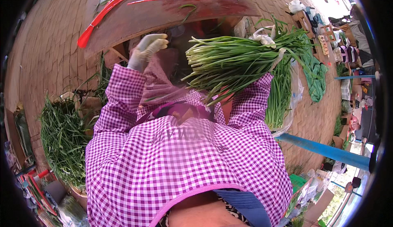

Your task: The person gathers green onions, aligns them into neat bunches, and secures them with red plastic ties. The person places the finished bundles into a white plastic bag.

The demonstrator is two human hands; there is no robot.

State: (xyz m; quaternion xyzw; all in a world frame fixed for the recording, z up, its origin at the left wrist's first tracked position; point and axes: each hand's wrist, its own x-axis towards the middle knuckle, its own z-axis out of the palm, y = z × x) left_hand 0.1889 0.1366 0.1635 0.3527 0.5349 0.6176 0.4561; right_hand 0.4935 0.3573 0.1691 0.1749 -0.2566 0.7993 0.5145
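My right hand, in a pale glove, grips a large bunch of garlic chives. The pale cut ends point left and the green leaf tips trail off to the right behind the hand. My left hand, in a soiled whitish glove, is raised near the table's front edge with nothing in it. Its fingers are bent, a little apart from the thumb. Between the hands, below the tabletop, the area is dark and hard to make out. More long chives lie in clear plastic beneath my right forearm.
On the worn wooden table lie a bundle of red strips, a single red strip and a stray leaf. A heaped basket of green trimmings stands at left. Right are a green sack and a blue pole.
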